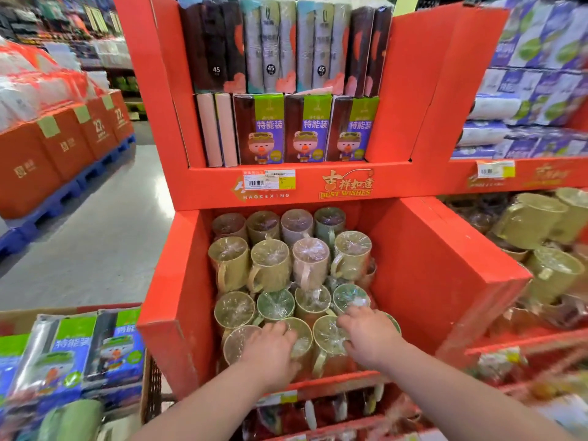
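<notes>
Both hands are down in a red cardboard display bin (pixel 413 265) at lower centre of the frame, which is packed with plastic-wrapped mugs in tan, pink, green and teal.

Left hand (pixel 270 348): palm down on a yellow-green plastic-wrapped mug (pixel 303 332) in the bin's front row. Its fingers (pixel 286 329) curl over the mug's film-covered top and rim, holding it. The mug is upright, touching its neighbours on both sides.

Right hand (pixel 370 337): just right of the left, apart from it. It rests across the mug tops with fingers spread fairly wide and loosely straight, tips reaching toward a teal wrapped mug (pixel 348 296) one row back. The thumb lies beside an olive plastic-wrapped mug with a side handle (pixel 327 329), which stands between the two hands. There is some blur, so I cannot tell whether it has a real grip.

Rest:
- Above the bin, a red shelf holds purple-and-green boxes with a cartoon bear (pixel 307 128), with dark and grey tall packs stacked over them.
- A white price label (pixel 269 179) is stuck on the shelf front.
- Upper left: orange cartons (pixel 47 154) on a blue pallet (pixel 63 192), grey floor (pixel 105 233) beside them.
- Lower left: blue-green bear packs (pixel 111 345) in a cardboard box.
- Upper right: blue-white wrapped paper rolls (pixel 541 58).
- Right edge: more wrapped tan mugs (pixel 528 218), blurred.
</notes>
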Demonstrator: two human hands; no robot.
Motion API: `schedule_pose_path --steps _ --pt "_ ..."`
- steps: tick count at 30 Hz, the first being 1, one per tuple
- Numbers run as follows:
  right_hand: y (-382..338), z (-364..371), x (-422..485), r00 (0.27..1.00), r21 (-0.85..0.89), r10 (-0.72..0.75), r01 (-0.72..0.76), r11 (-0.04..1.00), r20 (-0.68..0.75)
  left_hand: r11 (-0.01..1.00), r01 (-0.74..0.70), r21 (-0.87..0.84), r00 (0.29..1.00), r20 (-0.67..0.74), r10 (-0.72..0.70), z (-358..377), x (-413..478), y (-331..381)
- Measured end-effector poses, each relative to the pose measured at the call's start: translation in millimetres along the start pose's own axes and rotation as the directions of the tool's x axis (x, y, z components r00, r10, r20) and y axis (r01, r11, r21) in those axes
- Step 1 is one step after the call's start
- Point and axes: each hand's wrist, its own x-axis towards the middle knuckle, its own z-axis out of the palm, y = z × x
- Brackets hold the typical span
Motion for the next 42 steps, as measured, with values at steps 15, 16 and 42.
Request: schedule_pose_path --steps 15,16,42 --pt "-9.9 30.8 -69.9 0.996 0.047 -0.088 0.089 0.995 -0.022 0.997 0.071 -0.014 0.997 -0.017 -0.071 22.6 -61.2 43.1" --pt "-9.2 33.6 -78.0 0.996 0.047 -0.092 0.092 0.995 -0.012 0.997 0.075 -0.015 0.997 -0.015 -0.076 25.7 -67.3 48.6" --pt "-154.9 64.5 -152.4 0.919 0.084 -0.389 0.384 0.919 0.061 0.921 0.376 -0.102 0.927 0.041 -0.374 93.6 -263.8 10.5"
